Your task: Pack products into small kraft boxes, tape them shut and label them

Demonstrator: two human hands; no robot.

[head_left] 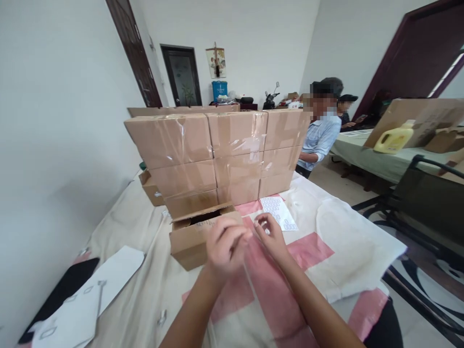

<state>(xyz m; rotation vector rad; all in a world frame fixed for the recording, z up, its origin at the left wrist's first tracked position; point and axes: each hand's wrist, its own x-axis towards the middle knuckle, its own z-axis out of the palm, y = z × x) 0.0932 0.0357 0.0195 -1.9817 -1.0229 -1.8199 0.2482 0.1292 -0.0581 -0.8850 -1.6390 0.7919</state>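
My left hand (pixel 228 245) is raised in front of the open cardboard box (pixel 188 244), its fingers curled closed and slightly blurred. Anything inside that grip is hidden. To its right, my right hand (pixel 271 237) has thumb and fingers bent together in a pinch. A small whitish bit shows between those fingers, too small to name. Just beyond the right hand lies a white sheet printed with rows of small outlined shapes (pixel 277 210). The open box stands left of my left hand, with its inside dark.
Stacked, taped cardboard boxes (pixel 239 145) form a wall across the bed-like surface. White papers (pixel 119 266) lie over a dark flat item at left. A person in a light shirt (pixel 322 137) is behind the stack. A yellow jug (pixel 395 137) stands on another table, near a chair (pixel 420 188).
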